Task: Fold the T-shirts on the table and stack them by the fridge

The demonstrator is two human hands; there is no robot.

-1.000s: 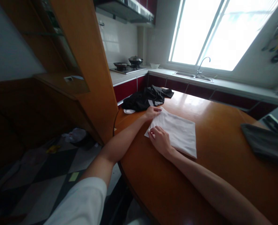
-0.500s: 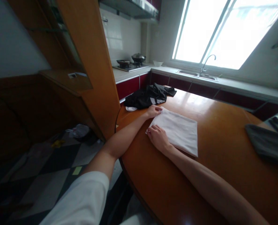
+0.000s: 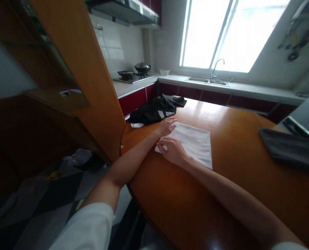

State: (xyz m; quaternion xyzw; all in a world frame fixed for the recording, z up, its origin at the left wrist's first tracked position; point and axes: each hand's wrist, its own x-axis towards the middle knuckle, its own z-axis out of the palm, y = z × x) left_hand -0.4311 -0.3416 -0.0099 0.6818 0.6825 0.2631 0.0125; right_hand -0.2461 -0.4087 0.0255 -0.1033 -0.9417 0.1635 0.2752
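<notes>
A white cloth [image 3: 196,141], folded into a flat rectangle, lies on the wooden table [image 3: 154,191]. My left hand [image 3: 166,126] rests at its far left corner, the fingers slightly apart and nothing gripped between them. Nearer to me, my right hand [image 3: 173,149] is over the cloth's near left corner. Its fingers are bent, with a gap between thumb and forefinger, and it holds nothing. The cloth's left edge is partly hidden under both hands.
A crumpled black garment [image 3: 154,109] lies at the table's far left edge. On the right is a folded dark grey cloth [image 3: 289,147]. Beyond the table stand a stove [image 3: 135,79] with pans and a sink [image 3: 208,81]. A wooden cabinet [image 3: 92,86] rises at left.
The head view has turned a little to the right. Both hands have loosened from the cloth's left corners, and the right thumb has parted from its fingers. The cloth lies much as before.
</notes>
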